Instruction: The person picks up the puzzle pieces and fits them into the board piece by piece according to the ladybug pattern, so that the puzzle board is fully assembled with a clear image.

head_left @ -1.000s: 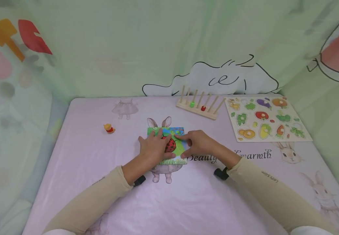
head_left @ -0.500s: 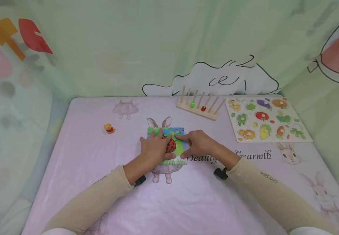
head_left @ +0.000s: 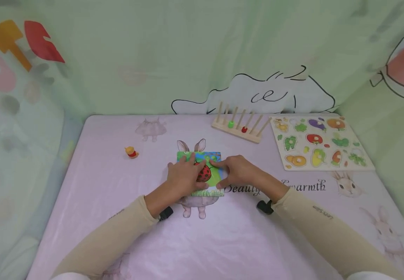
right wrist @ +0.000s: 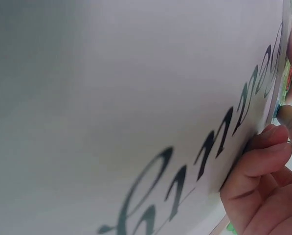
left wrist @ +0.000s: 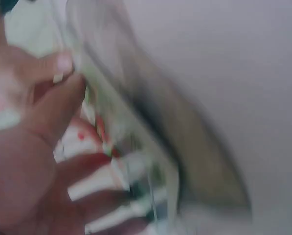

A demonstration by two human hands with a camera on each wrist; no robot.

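A thin square picture board (head_left: 204, 174) with a red ladybug on green lies flat on the table. My left hand (head_left: 183, 177) rests over its left part, fingers spread and fairly straight, hiding much of the picture. At the board's right side is my right hand (head_left: 238, 171), its index finger stretched onto the surface and its thumb near the lower right edge. The right wrist view shows the other right fingers (right wrist: 256, 171) curled beside the board's edge (right wrist: 280, 73). In the blurred left wrist view, the board's edge (left wrist: 153, 142) runs past the left thumb.
A wooden peg rack (head_left: 235, 131) holding a green bead and a red bead stands at the back. Right of it lies a vegetable peg puzzle (head_left: 322, 144). A small yellow-and-red bear figure (head_left: 131, 152) stands at the left. Curtains enclose the table's back and sides.
Both hands stay on the board in nearly the same pose. The whole head view has shifted slightly to the right.
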